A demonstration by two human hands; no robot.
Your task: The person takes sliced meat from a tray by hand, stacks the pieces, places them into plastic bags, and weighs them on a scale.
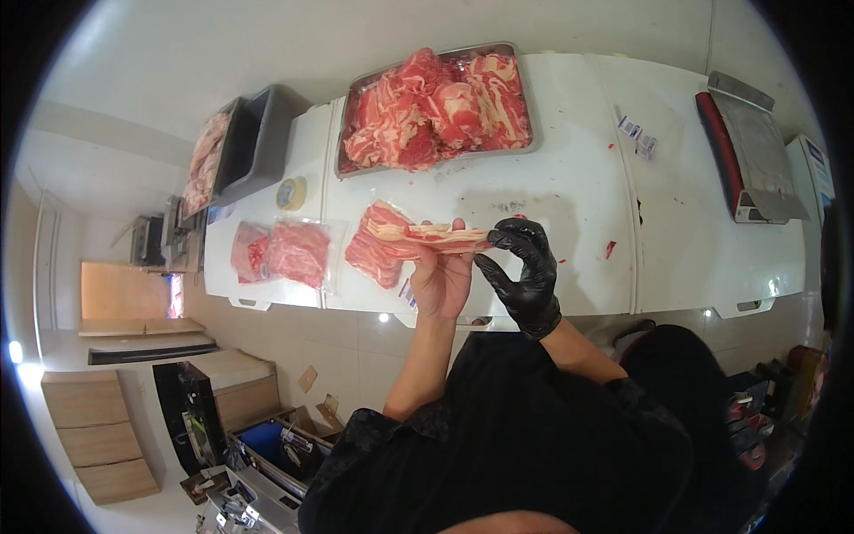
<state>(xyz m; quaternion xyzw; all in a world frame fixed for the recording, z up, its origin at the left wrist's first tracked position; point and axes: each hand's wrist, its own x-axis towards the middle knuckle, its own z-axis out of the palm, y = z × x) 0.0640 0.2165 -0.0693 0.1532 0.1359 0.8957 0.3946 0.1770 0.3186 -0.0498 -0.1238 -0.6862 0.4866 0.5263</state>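
My bare left hand [442, 284] holds a layered stack of thin raw meat slices [427, 237], its thumb on the near side and fingertips showing beyond the far edge. At the stack's right end is my right hand [524, 274] in a black glove, finger and thumb around that end. Behind and left of the stack, more sliced meat [373, 257] lies in a clear plastic bag on the white table [580, 260]. A small printed label [407, 294] sits by this bag, partly hidden by my left wrist. Farther back is a metal tray [532, 127] heaped with sliced raw meat [427, 113].
Left are filled meat bags [300, 253], a tape roll [291, 194], a grey bin [267, 140] and another container of meat [208, 160]. Right are printed packets [638, 138], meat scraps [610, 249] and a film wrapping device [754, 153]. Someone in dark clothing [674, 374] is close by at right.
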